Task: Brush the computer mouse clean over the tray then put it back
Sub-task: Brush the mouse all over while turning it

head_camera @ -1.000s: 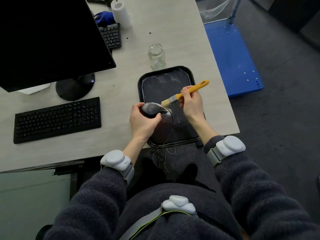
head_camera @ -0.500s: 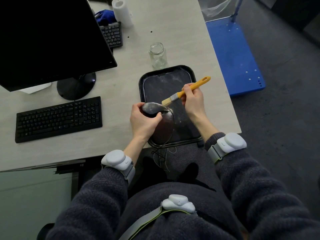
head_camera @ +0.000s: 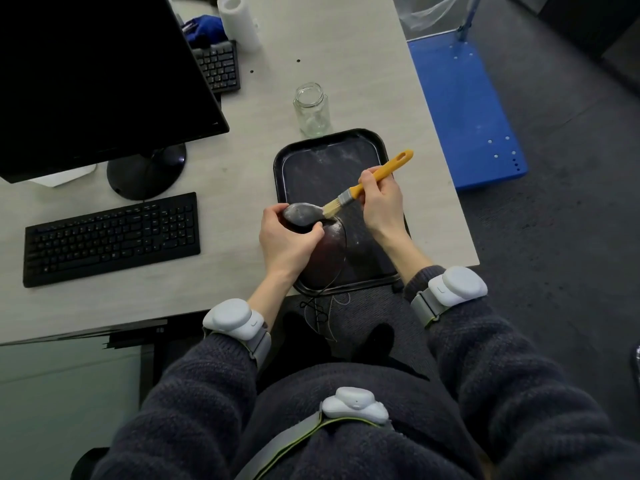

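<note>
While the left hand (head_camera: 285,239) grips the dusty mouse (head_camera: 304,214) at frame centre over the black tray (head_camera: 375,147), the right hand (head_camera: 382,202) pinches the yellow brush (head_camera: 367,183), bristles touching the mouse. Tray floor shows pale dust. Glass jar (head_camera: 310,110) above the tray looks empty.

An office workstation, by the look of it: a pale desk (head_camera: 346,46) with a big dark monitor (head_camera: 93,74) on a round stand at ten o'clock and a black keyboard (head_camera: 110,237) at nine. A second keyboard (head_camera: 218,65) sits behind the screen at eleven o'clock. Grey carpet (head_camera: 571,237) runs off at three o'clock, with a blue flat platform (head_camera: 460,109) parked just beside the desk at one o'clock.
</note>
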A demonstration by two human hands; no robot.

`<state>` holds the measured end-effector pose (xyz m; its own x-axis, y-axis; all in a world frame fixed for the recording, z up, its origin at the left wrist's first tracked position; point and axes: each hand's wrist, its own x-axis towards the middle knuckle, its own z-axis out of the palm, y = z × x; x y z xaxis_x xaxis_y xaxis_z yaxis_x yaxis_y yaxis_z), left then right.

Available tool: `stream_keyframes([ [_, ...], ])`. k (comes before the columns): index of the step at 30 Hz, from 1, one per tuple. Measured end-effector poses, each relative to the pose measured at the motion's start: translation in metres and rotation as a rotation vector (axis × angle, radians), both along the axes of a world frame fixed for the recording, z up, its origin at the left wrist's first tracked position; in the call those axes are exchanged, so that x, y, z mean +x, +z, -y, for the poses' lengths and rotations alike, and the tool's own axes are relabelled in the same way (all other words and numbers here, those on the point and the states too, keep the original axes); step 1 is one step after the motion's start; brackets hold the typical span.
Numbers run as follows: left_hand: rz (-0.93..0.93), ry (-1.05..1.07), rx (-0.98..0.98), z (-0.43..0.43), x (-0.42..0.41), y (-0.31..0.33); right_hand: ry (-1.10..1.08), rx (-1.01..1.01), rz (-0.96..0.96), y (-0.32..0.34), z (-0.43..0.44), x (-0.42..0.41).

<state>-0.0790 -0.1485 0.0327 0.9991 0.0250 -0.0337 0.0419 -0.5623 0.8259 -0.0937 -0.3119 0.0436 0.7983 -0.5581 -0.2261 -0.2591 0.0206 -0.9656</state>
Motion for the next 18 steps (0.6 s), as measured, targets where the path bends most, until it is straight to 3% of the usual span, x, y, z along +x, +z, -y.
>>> stream_keyframes([
  [3, 0.005, -0.025, 0.011, -0.002, 0.000, -0.003, 0.011, -0.056, -0.053, -0.001, 0.003, -0.001],
  [7, 0.026, -0.112, 0.033, -0.001, -0.001, -0.005, 0.017, 0.075, 0.087, 0.015, -0.001, 0.004],
  [11, 0.070, -0.175, 0.059, -0.003, -0.002, -0.005, 0.178, 0.151, 0.168, 0.025, -0.020, 0.007],
  [14, 0.093, -0.186, 0.068, -0.006, -0.002, -0.008, 0.221, 0.120, 0.134, 0.016, -0.021, 0.001],
  [18, 0.073, -0.179, 0.072, -0.008, -0.001, -0.008, 0.101, -0.014, 0.099, 0.007, -0.006, -0.002],
])
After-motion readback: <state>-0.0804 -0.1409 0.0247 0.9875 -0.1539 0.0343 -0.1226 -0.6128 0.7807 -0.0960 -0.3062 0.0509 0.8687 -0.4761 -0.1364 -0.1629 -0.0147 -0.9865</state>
